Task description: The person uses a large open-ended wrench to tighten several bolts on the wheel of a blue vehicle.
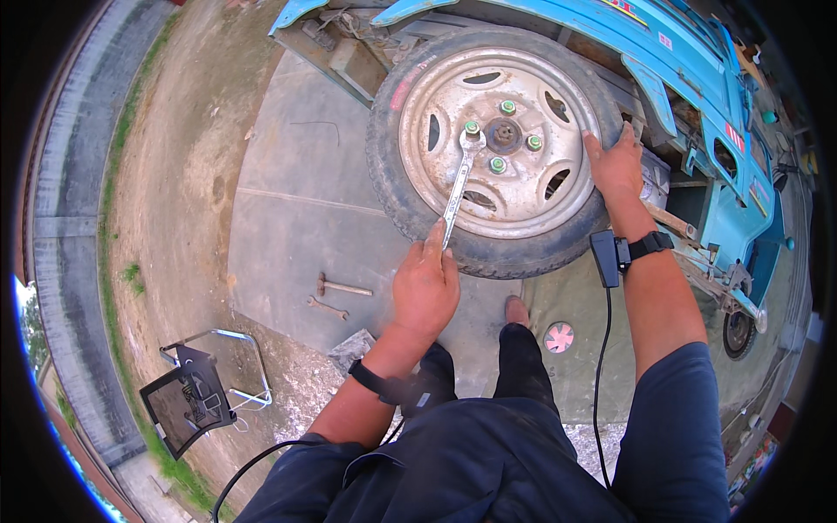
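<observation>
A wheel with a black tyre (390, 179) and a dusty pale steel rim (436, 187) stands before me against a blue vehicle. Green-marked nuts (507, 107) ring its rusty hub (503, 135). My left hand (425, 288) grips the lower end of a long steel wrench (456, 193), whose upper jaw sits at the left nut (472, 129). My right hand (617, 166) rests on the tyre's right side, thumb and fingers spread apart, with nothing held in it.
The blue vehicle (689, 65) fills the upper right. On the grey ground sheet at left lie a hammer (344, 287) and a second wrench (328, 308). A folding chair (196, 392) stands lower left. A round pink-and-white disc (559, 337) is near my foot.
</observation>
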